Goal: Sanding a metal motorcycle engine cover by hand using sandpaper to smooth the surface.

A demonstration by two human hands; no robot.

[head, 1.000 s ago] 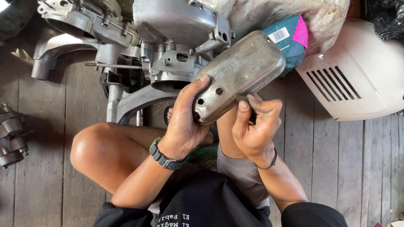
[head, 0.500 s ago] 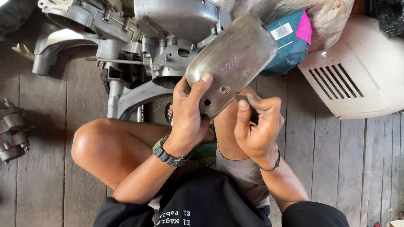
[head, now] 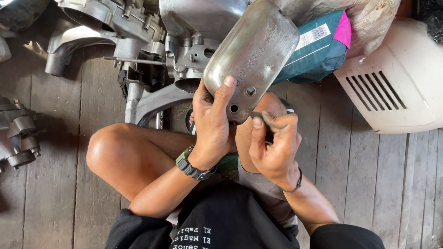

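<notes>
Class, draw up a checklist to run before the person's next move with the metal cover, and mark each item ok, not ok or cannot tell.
1. Left hand grips the metal cover firmly at its lower edge: ok.
2. Right hand pinches a thin tool: ok.
3. Tool tip meets the cover's edge near the holes: cannot tell.
4. Cover held clear of the engine: cannot tell.
5. Cover's holes unobstructed by the fingers: ok.

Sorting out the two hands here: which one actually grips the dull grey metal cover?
The left hand, wearing the wristwatch, grips the dull grey metal cover; the right hand pinches a thin tool at its edge.
</notes>
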